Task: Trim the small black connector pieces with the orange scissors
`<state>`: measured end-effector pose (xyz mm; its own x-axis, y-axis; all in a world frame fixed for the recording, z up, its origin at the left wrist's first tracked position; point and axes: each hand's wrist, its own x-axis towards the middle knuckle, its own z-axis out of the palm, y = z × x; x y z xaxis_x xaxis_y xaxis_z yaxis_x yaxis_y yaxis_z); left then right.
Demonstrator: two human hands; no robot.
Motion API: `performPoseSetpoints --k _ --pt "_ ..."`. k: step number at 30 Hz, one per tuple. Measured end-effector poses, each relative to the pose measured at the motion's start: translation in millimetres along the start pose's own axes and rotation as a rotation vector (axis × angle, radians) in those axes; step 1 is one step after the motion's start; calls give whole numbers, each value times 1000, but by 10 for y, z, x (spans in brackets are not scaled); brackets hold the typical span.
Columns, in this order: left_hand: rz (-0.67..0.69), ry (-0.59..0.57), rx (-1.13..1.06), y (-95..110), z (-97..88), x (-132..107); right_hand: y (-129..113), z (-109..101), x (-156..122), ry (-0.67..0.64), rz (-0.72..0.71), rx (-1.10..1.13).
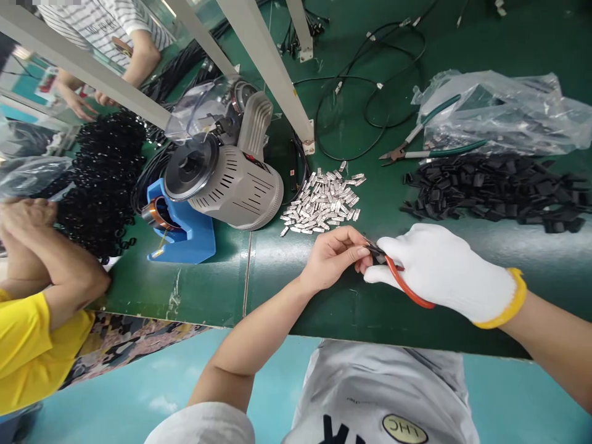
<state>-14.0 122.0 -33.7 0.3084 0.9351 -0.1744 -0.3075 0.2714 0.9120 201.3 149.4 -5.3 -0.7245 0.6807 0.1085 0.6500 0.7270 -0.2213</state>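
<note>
My right hand (435,262), in a white knit glove with a yellow cuff, is wrapped round pliers (403,285) with red handles. Their dark jaws point left and meet the fingertips of my bare left hand (333,256). Thumb and fingers of that hand pinch together at the jaws; the small piece between them is mostly hidden. Just beyond my left hand lies a pile of small silver metal connector pieces (324,202). A heap of small black plastic parts (499,188) lies beyond my right hand.
Green-handled cutters (407,151) rest by a clear plastic bag (499,111). A grey machine (235,185) and blue tape dispenser (198,240) stand left. White posts (272,68) rise behind; black cables (370,80) lie coiled. Co-workers' arms (69,265) and black rings (102,179) are far left.
</note>
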Motion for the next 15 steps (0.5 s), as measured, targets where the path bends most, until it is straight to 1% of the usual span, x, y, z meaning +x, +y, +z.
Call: performPoseSetpoints --k 3,6,10,15 --pt "-9 10 13 12 -9 4 7 1 18 -21 15 38" --pt "-7 20 39 19 -7 4 5 -34 35 -36 9 24" --pt "9 36 53 7 3 -1 -14 -68 46 -15 16 -29" --pt "19 26 60 -14 -6 3 -9 -21 40 -3 10 -30"
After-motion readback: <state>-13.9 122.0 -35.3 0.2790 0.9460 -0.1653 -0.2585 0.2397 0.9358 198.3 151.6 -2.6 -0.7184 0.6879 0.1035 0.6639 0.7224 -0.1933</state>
